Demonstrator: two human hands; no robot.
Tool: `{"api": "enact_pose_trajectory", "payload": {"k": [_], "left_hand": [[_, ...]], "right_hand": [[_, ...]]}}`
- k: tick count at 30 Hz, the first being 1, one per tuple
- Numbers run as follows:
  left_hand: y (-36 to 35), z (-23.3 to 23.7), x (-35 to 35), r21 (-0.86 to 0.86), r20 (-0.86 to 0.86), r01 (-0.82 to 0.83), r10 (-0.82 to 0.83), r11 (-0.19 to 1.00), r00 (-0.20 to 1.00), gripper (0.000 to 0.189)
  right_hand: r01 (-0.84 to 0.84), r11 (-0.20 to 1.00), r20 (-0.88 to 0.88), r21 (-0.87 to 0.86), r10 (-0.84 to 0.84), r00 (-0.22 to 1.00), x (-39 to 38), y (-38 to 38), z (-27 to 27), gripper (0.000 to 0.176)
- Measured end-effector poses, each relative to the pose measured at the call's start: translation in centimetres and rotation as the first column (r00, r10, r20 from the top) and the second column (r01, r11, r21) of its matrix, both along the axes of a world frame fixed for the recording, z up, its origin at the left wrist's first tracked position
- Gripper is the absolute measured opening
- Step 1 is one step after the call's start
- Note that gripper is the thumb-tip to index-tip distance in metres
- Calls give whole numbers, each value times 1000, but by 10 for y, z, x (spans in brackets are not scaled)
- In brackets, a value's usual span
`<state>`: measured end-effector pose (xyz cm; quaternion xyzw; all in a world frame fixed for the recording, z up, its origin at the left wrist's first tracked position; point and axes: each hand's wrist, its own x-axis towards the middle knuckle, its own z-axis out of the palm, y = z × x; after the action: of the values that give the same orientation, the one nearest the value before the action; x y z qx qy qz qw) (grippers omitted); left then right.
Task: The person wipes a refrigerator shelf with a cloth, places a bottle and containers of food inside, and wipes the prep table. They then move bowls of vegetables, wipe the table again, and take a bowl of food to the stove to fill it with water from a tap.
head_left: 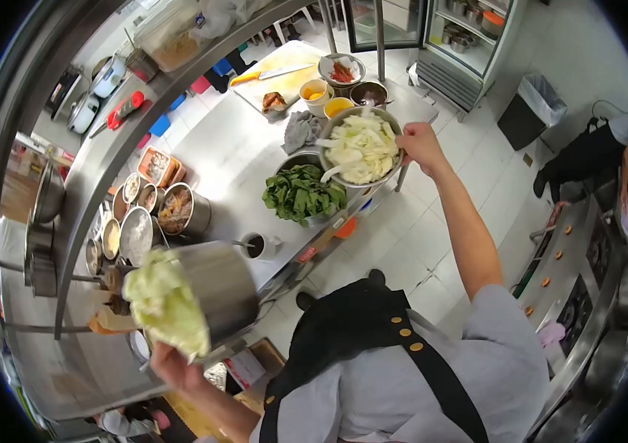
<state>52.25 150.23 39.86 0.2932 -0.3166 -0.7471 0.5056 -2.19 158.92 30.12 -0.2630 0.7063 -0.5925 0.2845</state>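
My right hand (421, 146) is closed on the rim of a steel bowl (400, 164) that is heaped with pale chopped cabbage (362, 148). My left hand (179, 369) grips the rim of a large steel pot (222, 292), tipped on its side in view. Light green cabbage (166, 301) piles at the mouth of this pot and partly hides the left fingers. Between the two vessels, dark green leaves (303, 193) fill another steel pot on the counter. A grey cloth (303, 131) lies crumpled beside the bowl.
On the steel counter (218, 159) stand several pots of ingredients, a cup of dark liquid (256, 246) and a cutting board (284, 74) with a yellow-handled knife (270, 74). A shelf rail (85, 177) arches along the left. Another person (609, 148) works at the right near stove burners.
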Motion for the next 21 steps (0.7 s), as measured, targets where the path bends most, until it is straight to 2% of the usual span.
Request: {"api": "enact_pose_trajectory", "payload": {"k": [2,3,5,7,10,12,13,14,15,16,17,19,20,21], "left_hand": [[19,-13,-45,133,-75,23,-13,991,997,54],[25,-21,-57,139,-68,54,-45,989,997,55],[32,-36,-73,185,-24,51,-48,981,999,51],[37,-48,-80,134,49,87,-95,987,994,46],[44,-60,-77,152,189,34,-63,988,980,32],[47,-78,-67,188,255,-70,20,980,967,19],[51,-71,-65,178,265,-67,18,982,964,13],[54,-77,-59,188,261,-107,55,976,964,8],[54,-86,-50,197,255,-145,92,970,963,8],[54,-92,-39,226,245,-165,108,960,964,14],[55,-99,-28,207,272,-195,135,959,953,16],[55,-104,-13,220,227,-256,206,941,952,11],[54,-109,-4,236,226,-248,195,940,954,11],[47,-114,5,258,235,-265,205,929,950,6]], "right_hand": [[112,992,-32,61,-111,993,-31,-1,-54,15],[98,993,-41,59,-96,995,-38,-3,-72,15],[213,975,58,71,-217,974,-39,-6,-103,10],[282,956,106,85,-290,951,-39,-11,-128,8],[222,973,296,-62,-195,935,-31,-21,-147,8],[220,974,356,-59,-185,916,-40,-31,-170,9],[147,982,262,-118,-112,958,-47,-32,-188,13],[125,982,349,-145,-67,935,-50,-33,-193,17],[95,995,243,10,-95,965,-51,-31,-184,21],[144,959,10,245,-151,988,-43,-27,-151,25],[256,865,-245,432,-161,956,-31,-29,-118,29],[353,919,-437,177,-248,865,-68,-42,-149,32],[268,960,-382,83,-217,898,-41,-49,-116,26],[194,981,-333,-16,-188,924,9,-61,-53,21]]}}
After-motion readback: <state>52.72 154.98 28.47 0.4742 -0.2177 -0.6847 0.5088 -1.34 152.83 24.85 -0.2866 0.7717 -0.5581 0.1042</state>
